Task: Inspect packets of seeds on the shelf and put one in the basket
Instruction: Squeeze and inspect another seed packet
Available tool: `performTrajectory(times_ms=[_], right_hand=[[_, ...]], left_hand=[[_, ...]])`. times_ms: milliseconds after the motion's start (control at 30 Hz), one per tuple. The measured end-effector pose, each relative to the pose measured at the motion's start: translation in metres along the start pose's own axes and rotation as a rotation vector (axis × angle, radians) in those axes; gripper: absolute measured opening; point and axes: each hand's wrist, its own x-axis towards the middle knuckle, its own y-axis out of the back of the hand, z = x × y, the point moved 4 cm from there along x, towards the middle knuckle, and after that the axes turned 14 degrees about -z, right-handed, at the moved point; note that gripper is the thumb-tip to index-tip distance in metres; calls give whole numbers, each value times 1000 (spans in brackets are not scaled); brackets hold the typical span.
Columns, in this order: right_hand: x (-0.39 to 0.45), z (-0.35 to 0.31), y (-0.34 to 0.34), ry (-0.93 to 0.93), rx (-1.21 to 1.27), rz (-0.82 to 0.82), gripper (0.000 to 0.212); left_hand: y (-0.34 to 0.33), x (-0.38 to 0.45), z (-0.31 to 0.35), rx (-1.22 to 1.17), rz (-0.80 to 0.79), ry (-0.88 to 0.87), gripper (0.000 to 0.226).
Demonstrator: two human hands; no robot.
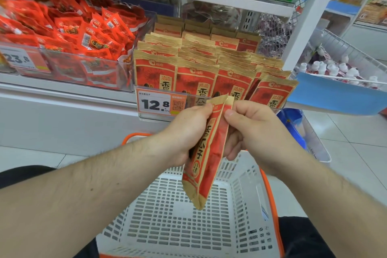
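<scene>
A red and tan seed packet (206, 153) hangs upright between both hands, turned edge-on to me, above the white basket (240, 195). My left hand (186, 132) grips its left side with the thumb near the top. My right hand (253, 130) pinches its right edge near the top. Behind them, several rows of the same seed packets (194, 69) stand in a clear shelf tray with a 12.8 price tag (155, 103).
A clear bin of small red snack packets (69, 33) sits left on the same shelf, with a 23.8 tag. A wire bin of small white bottles (335, 67) juts out at right. The basket has orange handles (270, 190) and nothing inside.
</scene>
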Motion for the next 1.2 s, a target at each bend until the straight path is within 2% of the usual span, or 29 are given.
performTrajectory(times_ms=[67,133,233,333,433,533,567,667,767,933,1133,1200], right_hand=[[1,3,-1,-8,67,-10,29],[1,5,-2,-11,105,-16,29],[2,6,-3,-6,171,-28,29],[3,5,-3,2,220,-39,26],[3,5,-4,9,230,-47,25],[0,1,-4,-5,123,-47,27],[-2,-1,-4,-17,47,-59,26],[-11,-4,-8,-109,-244,-228,34],[-18,-1,-17,-207,-464,-400,36],[-16,1,-18,-196,-419,-472,23],[-14,7,-16,-169,-323,-541,22],[-12,8,-11,-183,-267,-537,30]], left_hand=[[-9,7,7,55,-54,9,44],[-5,8,12,60,-36,-14,42],[-12,13,3,63,-152,-24,59],[-2,17,-6,-83,-116,-20,64],[-2,13,5,-39,-108,-38,85],[-12,5,0,-174,-223,-58,65],[-10,1,-2,-210,-217,-73,58],[1,7,0,-241,-66,-130,37],[9,6,8,-237,17,-171,37],[11,5,9,-272,27,-198,57],[13,6,7,-293,20,-202,37],[15,7,6,-361,-3,-218,35]])
